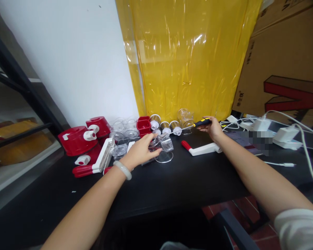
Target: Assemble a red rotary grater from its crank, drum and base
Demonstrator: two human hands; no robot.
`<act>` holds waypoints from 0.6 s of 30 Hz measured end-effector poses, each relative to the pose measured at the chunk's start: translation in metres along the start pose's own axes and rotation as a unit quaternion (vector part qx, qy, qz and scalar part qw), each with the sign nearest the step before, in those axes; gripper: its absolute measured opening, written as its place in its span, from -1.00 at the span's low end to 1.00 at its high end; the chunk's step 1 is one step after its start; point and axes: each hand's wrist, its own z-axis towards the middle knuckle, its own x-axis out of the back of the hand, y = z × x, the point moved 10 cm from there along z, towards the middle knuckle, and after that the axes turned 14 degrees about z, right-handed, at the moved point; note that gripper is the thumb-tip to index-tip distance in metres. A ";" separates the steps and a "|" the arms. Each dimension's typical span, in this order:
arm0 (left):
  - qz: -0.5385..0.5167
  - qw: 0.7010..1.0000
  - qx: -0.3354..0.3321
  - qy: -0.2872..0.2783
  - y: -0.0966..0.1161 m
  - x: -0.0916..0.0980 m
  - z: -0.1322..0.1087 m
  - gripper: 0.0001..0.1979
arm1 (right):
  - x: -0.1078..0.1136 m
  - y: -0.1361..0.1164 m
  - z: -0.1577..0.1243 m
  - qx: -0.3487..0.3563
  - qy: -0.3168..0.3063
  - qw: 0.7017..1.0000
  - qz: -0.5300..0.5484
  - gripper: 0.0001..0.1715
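Head view: left hand [141, 150] pinches clear plastic part [165, 143] near tabletop [187, 180] back edge, keeping it steady; right hand [211, 127] grips screwdriver [191, 125], tip aimed at part.

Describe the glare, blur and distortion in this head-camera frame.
Head view: bright streaks of glare run across the yellow plastic sheet; a pixelated patch hides part of the black table; wide-angle stretch enlarges both forearms near the lower edge; the clear plastic piece under the left hand is hard to outline; lighting is even, shadows faint.
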 end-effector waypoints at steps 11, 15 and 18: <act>0.001 1.000 -0.002 0.003 0.000 0.000 -0.001 -0.38 | 0.004 -0.002 0.006 0.048 -0.001 0.997 -0.056 -0.55; 0.006 1.000 -0.002 0.002 0.000 0.000 -0.001 -0.39 | 0.005 0.004 0.006 0.002 -0.005 1.000 -0.028 -0.68; 0.006 1.000 -0.006 0.003 0.000 -0.001 -0.001 -0.39 | 0.002 0.000 0.004 0.014 -0.018 1.000 -0.003 -0.78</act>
